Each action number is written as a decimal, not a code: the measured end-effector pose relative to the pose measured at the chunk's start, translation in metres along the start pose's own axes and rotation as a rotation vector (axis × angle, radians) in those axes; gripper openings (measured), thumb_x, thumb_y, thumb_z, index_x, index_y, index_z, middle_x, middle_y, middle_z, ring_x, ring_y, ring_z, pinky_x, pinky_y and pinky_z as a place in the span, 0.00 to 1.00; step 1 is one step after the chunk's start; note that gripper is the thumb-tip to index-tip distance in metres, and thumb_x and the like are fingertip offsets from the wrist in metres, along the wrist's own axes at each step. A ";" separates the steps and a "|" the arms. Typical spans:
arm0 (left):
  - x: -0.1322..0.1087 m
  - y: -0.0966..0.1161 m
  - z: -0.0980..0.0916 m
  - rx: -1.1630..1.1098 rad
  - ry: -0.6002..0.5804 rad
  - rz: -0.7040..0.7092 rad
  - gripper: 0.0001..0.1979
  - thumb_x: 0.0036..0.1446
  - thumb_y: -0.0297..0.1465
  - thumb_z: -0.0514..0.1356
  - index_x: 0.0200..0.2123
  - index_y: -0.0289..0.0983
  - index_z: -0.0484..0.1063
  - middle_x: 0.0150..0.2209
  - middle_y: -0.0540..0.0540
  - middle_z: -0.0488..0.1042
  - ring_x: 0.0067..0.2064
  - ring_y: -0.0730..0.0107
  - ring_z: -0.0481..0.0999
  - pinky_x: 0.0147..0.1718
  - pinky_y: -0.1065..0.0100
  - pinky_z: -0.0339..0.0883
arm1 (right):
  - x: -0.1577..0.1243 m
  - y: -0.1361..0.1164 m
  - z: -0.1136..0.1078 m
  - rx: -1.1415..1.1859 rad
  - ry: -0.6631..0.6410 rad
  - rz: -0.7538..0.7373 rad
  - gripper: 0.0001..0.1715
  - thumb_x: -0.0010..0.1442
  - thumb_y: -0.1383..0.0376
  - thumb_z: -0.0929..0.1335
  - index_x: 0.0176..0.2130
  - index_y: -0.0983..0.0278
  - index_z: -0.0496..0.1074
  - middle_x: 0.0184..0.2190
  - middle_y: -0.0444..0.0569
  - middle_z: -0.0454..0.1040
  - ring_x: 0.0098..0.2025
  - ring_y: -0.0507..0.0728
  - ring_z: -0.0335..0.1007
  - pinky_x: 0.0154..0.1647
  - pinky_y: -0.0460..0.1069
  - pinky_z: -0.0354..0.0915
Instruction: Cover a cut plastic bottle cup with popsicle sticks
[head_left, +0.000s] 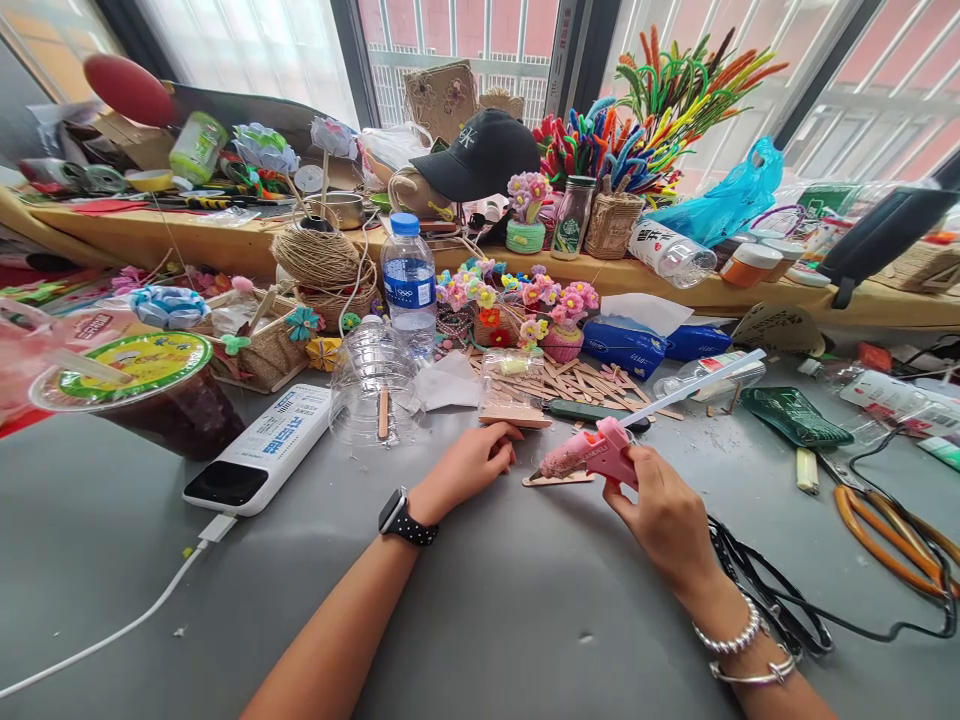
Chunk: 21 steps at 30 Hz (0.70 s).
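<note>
My right hand (660, 510) is wrapped round a pink hot glue gun (589, 455). Its nozzle points left and down at a flat wooden craft stick (559, 480) lying on the grey table (480, 600). A white glue stick (694, 385) juts from the gun's back. My left hand (472, 462), with a black watch at the wrist, rests curled on the table just left of the stick, fingertips next to a small stack of wooden sticks (514, 415). Whether it holds anything is unclear.
Loose wooden sticks (577, 380) lie behind the hands. A cut clear plastic bottle (373, 385), a water bottle (409, 280), a white power bank (262, 450) with cable, a lidded bowl (150, 385), orange-handled scissors (885, 525) and the gun's black cord (765, 590) surround the work spot.
</note>
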<state>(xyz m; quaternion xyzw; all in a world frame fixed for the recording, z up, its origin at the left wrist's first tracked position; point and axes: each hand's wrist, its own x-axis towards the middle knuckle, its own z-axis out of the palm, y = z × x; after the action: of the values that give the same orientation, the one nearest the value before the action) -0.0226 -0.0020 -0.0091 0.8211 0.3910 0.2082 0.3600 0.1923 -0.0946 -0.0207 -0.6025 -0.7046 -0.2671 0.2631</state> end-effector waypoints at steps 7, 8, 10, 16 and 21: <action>0.000 0.001 0.000 -0.013 0.003 -0.004 0.13 0.53 0.28 0.47 0.39 0.35 0.66 0.27 0.47 0.73 0.27 0.73 0.72 0.28 0.72 0.65 | 0.001 0.001 -0.001 -0.010 0.000 0.002 0.08 0.53 0.68 0.61 0.36 0.65 0.61 0.28 0.49 0.70 0.28 0.55 0.68 0.25 0.47 0.61; 0.000 0.001 -0.001 -0.016 0.005 -0.004 0.13 0.52 0.28 0.47 0.39 0.35 0.67 0.27 0.47 0.73 0.27 0.73 0.72 0.28 0.72 0.65 | 0.001 0.001 -0.001 -0.009 0.002 0.001 0.08 0.53 0.68 0.60 0.36 0.65 0.61 0.28 0.49 0.70 0.28 0.55 0.68 0.25 0.47 0.61; 0.000 0.001 -0.001 -0.020 0.006 -0.004 0.13 0.52 0.28 0.47 0.39 0.35 0.67 0.27 0.47 0.73 0.27 0.73 0.72 0.28 0.72 0.65 | 0.001 0.001 -0.002 -0.008 0.006 -0.003 0.08 0.53 0.68 0.60 0.37 0.65 0.61 0.28 0.49 0.70 0.29 0.55 0.68 0.25 0.47 0.61; -0.001 0.001 -0.001 -0.007 0.002 -0.002 0.13 0.53 0.29 0.47 0.39 0.35 0.66 0.28 0.47 0.73 0.27 0.73 0.72 0.28 0.72 0.65 | 0.000 0.002 -0.002 -0.005 -0.014 0.010 0.08 0.53 0.68 0.60 0.37 0.65 0.61 0.28 0.49 0.70 0.29 0.55 0.68 0.25 0.47 0.60; -0.001 0.002 -0.001 -0.004 -0.001 -0.008 0.13 0.52 0.28 0.47 0.39 0.35 0.66 0.28 0.47 0.73 0.27 0.73 0.72 0.28 0.72 0.65 | 0.001 0.004 -0.003 -0.006 -0.016 0.015 0.08 0.54 0.68 0.60 0.36 0.65 0.62 0.28 0.49 0.70 0.29 0.55 0.68 0.23 0.46 0.59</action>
<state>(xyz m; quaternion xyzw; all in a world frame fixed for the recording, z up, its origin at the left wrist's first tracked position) -0.0228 -0.0030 -0.0071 0.8189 0.3937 0.2070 0.3627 0.1961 -0.0954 -0.0177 -0.6106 -0.7015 -0.2623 0.2575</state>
